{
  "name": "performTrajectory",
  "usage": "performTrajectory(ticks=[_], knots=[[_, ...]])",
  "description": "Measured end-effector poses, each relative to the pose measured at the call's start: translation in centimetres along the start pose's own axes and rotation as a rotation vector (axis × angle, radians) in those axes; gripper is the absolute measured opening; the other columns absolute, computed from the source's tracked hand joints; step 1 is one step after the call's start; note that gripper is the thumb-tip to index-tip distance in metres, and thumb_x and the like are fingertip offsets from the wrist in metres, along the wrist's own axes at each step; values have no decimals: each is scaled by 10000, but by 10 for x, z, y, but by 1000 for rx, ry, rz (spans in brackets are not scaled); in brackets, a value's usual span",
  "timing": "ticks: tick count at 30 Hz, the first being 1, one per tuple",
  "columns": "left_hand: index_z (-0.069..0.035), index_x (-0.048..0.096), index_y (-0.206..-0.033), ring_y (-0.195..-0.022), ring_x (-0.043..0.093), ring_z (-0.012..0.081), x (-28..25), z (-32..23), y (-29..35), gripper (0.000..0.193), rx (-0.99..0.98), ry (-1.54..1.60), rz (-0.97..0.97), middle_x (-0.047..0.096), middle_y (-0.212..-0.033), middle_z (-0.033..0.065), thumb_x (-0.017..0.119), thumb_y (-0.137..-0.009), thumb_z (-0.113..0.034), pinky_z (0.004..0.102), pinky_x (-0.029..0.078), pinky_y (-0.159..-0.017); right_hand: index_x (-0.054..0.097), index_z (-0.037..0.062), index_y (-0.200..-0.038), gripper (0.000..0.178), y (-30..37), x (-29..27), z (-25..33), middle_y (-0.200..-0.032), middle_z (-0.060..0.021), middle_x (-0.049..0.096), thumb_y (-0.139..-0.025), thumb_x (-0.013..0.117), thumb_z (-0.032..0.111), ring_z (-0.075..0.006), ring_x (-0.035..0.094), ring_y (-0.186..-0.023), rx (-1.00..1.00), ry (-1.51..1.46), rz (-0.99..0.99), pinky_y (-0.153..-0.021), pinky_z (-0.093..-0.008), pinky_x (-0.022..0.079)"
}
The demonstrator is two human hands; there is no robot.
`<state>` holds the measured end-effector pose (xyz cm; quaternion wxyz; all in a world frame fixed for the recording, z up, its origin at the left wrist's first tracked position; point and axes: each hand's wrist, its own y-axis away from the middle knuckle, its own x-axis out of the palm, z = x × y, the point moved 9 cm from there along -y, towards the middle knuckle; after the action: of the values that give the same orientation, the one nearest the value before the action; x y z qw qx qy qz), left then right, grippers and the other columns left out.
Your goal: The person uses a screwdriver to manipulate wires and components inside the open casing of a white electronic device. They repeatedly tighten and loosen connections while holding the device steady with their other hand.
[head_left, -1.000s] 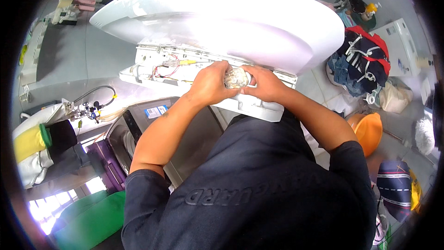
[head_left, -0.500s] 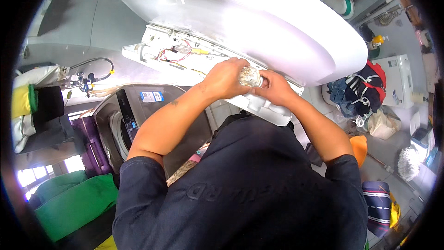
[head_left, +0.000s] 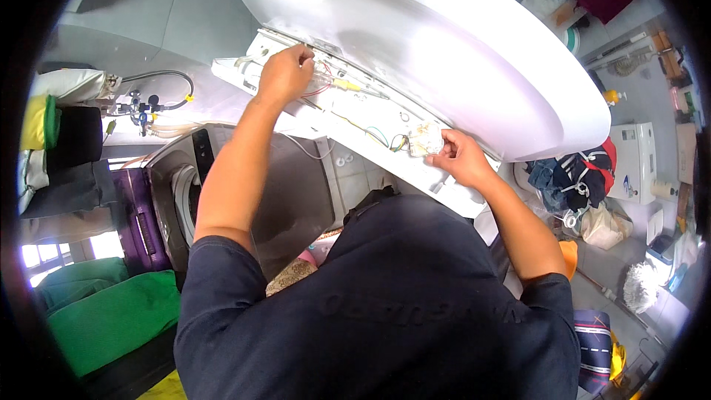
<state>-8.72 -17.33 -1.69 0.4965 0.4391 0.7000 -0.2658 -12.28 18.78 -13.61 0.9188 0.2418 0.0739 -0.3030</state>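
Note:
A long, narrow white appliance housing (head_left: pixel 378 126) with wires and parts inside runs diagonally in front of me. Behind it stands a large curved white panel (head_left: pixel 444 44). My left hand (head_left: pixel 285 75) is over the housing's left part, its fingers closed in a pinch; what they hold, if anything, is hidden. My right hand (head_left: pixel 465 160) has thumb and fingers on the edge of a round, whitish, shiny part (head_left: pixel 424 138) toward the housing's right end. Thin coloured wires lead to that part. Between my hands lie red wires and a yellow connector (head_left: pixel 346 84).
Below the housing on the left stands a dark grey front-loading washing machine (head_left: pixel 285 185). Beside it are a purple suitcase (head_left: pixel 141 215) and a green cloth (head_left: pixel 118 326). Valves with hoses (head_left: pixel 141 111) sit on the left wall. Clothes (head_left: pixel 574 178) are piled at the right.
My left hand has left the round part and moved left along the housing, uncovering wires. My right hand stays at the round part. The whole view has shifted slightly.

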Motion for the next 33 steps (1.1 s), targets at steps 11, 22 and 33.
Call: performTrajectory(ticks=[11,22,33], knots=[[-88,690,-1251,-906,695,285,57,51,-30,475,90,-50,340,719,-985,143,779,-797,-195,372,543,-856,699,42,-1163,444,1,0,-11,-784,3,590,-799,864,237,-103,536,-698,3,-24,-10,-652,-286,454],[-80,731,-1225,-761,609,157,35,26,-17,374,57,184,381,685,-858,59,745,-862,-168,314,507,-734,705,33,-1205,448,2,1,-8,-760,28,574,-810,854,180,-73,507,-681,-9,-85,-25,-646,-261,437],[1,710,-1237,-821,614,85,-56,-7,39,350,133,438,212,681,-902,27,731,-915,-137,246,487,-744,687,15,-1125,367,2,2,-10,-806,13,629,-825,847,152,-66,546,-722,-13,-105,-19,-681,-251,460]])
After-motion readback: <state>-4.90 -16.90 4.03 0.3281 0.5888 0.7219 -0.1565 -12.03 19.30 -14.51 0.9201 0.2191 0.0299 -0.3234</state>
